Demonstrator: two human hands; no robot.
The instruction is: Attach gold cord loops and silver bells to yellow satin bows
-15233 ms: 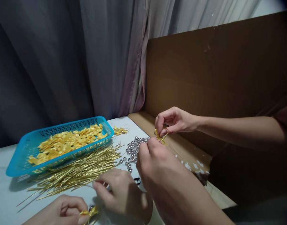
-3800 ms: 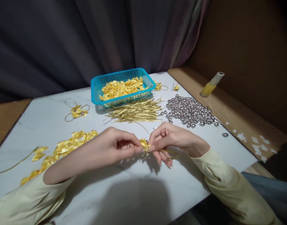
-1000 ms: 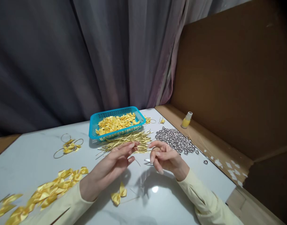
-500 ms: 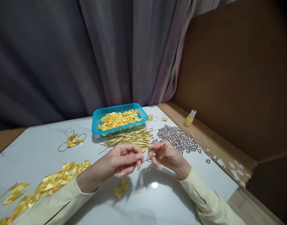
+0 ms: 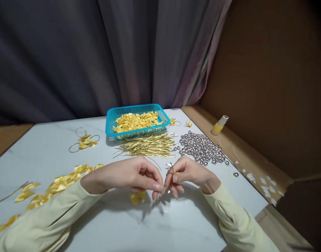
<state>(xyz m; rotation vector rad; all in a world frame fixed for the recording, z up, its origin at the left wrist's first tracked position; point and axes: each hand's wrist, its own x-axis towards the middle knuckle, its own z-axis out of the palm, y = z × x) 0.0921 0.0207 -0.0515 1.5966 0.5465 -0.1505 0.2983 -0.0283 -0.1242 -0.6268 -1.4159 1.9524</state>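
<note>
While both hands pinch wire, beads near table edge, basket well apart.

Thin gold wire — curved, handheld, partly hidden

A wire is held between the hands, in front of the basket; bows are piled inside it, beads heaped to its right.

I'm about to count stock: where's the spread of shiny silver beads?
In the head view, the silver beads lie right of centre on the white table, beyond the right hand and beside the thin gold stems.
</note>
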